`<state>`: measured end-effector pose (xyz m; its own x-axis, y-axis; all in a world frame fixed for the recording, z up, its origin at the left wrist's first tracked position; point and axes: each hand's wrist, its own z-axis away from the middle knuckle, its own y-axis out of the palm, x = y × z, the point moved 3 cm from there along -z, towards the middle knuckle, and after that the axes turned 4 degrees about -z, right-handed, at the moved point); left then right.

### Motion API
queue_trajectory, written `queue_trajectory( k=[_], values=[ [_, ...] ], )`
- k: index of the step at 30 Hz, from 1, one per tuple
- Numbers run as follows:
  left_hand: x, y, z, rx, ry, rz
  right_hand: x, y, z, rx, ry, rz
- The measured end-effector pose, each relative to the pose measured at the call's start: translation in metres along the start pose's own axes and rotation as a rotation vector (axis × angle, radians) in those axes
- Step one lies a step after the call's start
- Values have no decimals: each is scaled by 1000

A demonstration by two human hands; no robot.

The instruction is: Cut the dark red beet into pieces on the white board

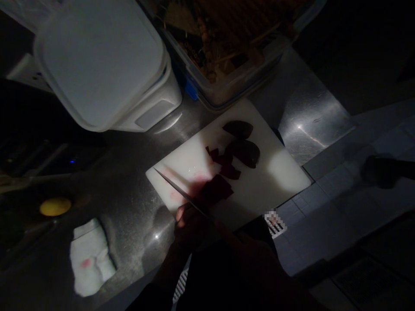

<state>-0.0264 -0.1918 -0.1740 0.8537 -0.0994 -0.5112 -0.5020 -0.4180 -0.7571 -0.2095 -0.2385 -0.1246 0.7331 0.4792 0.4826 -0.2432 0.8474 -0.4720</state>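
A white cutting board (pixel 259 181) lies on the steel counter, stained pink near its left corner. On it are dark rounded halves of a beet (pixel 243 153) and several dark red beet chunks (pixel 216 191). A long kitchen knife (pixel 177 188) points across the board, its blade above the chunks' left side. My left hand (pixel 191 229) sits at the board's near edge, just below the blade. My right hand (pixel 246 255) is a dark shape in shadow at the lower right. Shadow hides which hand grips the knife's handle.
A large white lidded plastic tub (pixel 97 60) and a clear box of dried plant matter (pixel 220 43) stand behind the board. A pink-stained white cloth (pixel 90 257) and a yellow lemon (pixel 55 206) lie on the counter to the left. Grey tiles lie to the right.
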Motion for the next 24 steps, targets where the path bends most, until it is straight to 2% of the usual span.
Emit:
queue_trajectory(
  k=[5,11,19,24],
  values=[
    [1,1,0,-10,8,13,-1,0,0,4,0,2],
    [4,3,2,30,-23,-1,-4,1,1,6,3,13],
    [-1,0,-5,14,-6,-38,-7,18,-11,19,58,38],
    [-1,0,-4,20,-15,-36,-7,10,-3,-4,17,31]
  ],
)
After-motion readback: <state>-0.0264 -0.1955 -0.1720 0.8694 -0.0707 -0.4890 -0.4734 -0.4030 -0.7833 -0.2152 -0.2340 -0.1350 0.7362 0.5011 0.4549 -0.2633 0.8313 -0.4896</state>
